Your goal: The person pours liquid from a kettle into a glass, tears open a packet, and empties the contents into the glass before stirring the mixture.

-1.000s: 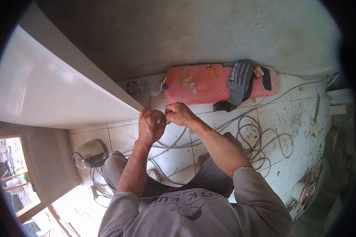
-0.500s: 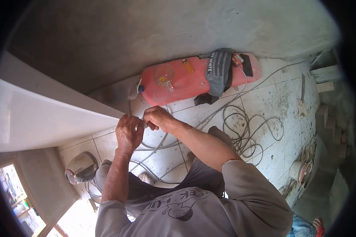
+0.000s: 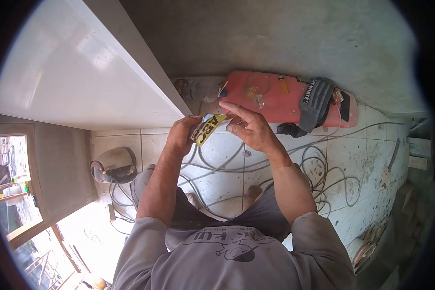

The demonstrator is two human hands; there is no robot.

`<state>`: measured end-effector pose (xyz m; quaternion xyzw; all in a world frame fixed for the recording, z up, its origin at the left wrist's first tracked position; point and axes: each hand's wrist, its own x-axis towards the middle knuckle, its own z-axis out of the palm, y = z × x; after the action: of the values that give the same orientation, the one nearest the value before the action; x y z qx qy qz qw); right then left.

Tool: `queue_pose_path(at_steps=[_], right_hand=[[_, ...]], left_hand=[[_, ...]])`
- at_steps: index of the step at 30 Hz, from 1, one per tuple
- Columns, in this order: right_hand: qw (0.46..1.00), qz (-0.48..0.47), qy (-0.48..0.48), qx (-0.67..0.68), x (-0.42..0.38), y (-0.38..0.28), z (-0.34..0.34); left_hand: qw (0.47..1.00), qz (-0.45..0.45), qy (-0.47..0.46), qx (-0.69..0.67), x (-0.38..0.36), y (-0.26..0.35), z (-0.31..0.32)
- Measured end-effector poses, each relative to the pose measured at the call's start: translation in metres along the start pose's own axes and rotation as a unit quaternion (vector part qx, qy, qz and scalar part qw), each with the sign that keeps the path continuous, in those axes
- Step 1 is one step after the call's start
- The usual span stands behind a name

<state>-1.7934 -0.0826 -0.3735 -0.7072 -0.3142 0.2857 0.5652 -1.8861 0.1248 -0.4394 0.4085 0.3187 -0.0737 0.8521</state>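
My left hand [image 3: 182,134] grips a small yellow and dark printed packet [image 3: 209,129] by its left side. The packet is tilted, its large lettering facing up. Just right of it is my right hand [image 3: 252,128], its index finger stretched out toward the upper left and its thumb apart from it. Whether the right fingertips touch the packet's upper corner, I cannot tell. Behind the hands lies a red board-like object [image 3: 275,106] with a clear round dish [image 3: 257,86], a yellow lighter [image 3: 283,85] and a grey striped cloth [image 3: 316,102] on it.
A white panel [image 3: 96,72] juts in from the upper left. Grey cables [image 3: 217,169] lie looped across the tiled floor [image 3: 275,164]. A rounded beige and black object [image 3: 114,165] stands at the left. A clear plastic bag [image 3: 203,89] lies left of the red object.
My hands have moved apart, and the printed packet now shows in the left one. My right hand has opened. The view has shifted, so the surroundings sit farther right.
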Motion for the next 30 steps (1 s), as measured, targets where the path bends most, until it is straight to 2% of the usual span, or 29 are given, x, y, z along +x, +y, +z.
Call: queue_pose_path(at_steps=[1,5,8,10,11,13,14,15,17,18,19,21,23,26,29,30], right_hand=[[0.998,-0.049,0.041,0.002,0.000,-0.003,0.004],[0.994,-0.075,0.063,-0.049,0.003,0.004,0.005],[0.991,-0.097,0.077,-0.059,0.006,0.007,0.005],[0.989,-0.075,0.068,-0.105,0.008,0.011,0.004],[0.989,-0.075,0.068,-0.104,0.009,0.015,0.004],[0.991,-0.013,0.073,-0.109,0.011,0.023,0.002],[0.991,-0.011,0.073,-0.109,0.010,0.024,0.001],[0.991,0.007,0.065,-0.115,0.011,0.022,0.000],[0.991,0.023,0.053,-0.120,0.012,0.020,0.001],[0.993,0.040,0.043,-0.103,0.012,0.019,0.001],[0.994,0.056,0.032,-0.088,0.012,0.019,0.002],[0.994,0.040,0.019,-0.104,0.012,0.021,0.004],[0.993,0.023,0.004,-0.119,0.011,0.025,0.008],[0.992,0.012,0.041,-0.118,0.011,0.027,0.015],[0.985,0.020,0.020,-0.168,0.011,0.024,0.019],[0.973,-0.045,0.043,-0.221,0.011,0.027,0.022]], left_hand=[[1.000,-0.021,-0.005,0.001,0.002,-0.003,0.002],[0.999,-0.038,-0.033,-0.013,-0.005,-0.008,0.012],[0.997,-0.056,0.012,0.057,-0.005,-0.010,0.011],[0.974,0.048,0.065,0.214,-0.002,-0.013,0.008],[0.973,0.047,0.065,0.214,0.000,-0.012,0.006],[0.981,0.101,0.081,0.141,-0.002,0.000,0.012],[0.989,0.099,0.038,0.107,-0.007,0.007,0.014],[0.989,0.098,0.038,0.107,-0.011,0.010,0.018],[0.944,0.190,0.005,0.268,-0.018,0.013,0.027],[0.924,0.200,0.016,0.327,-0.027,0.018,0.038],[0.924,0.199,0.018,0.326,-0.028,0.016,0.039],[0.791,0.331,0.008,0.515,-0.027,0.011,0.039],[0.811,0.338,0.010,0.478,-0.024,0.002,0.038],[0.777,0.308,0.027,0.548,-0.025,0.001,0.038],[0.748,0.349,0.047,0.562,-0.024,-0.004,0.035],[0.725,0.355,0.050,0.589,-0.026,-0.003,0.036]])
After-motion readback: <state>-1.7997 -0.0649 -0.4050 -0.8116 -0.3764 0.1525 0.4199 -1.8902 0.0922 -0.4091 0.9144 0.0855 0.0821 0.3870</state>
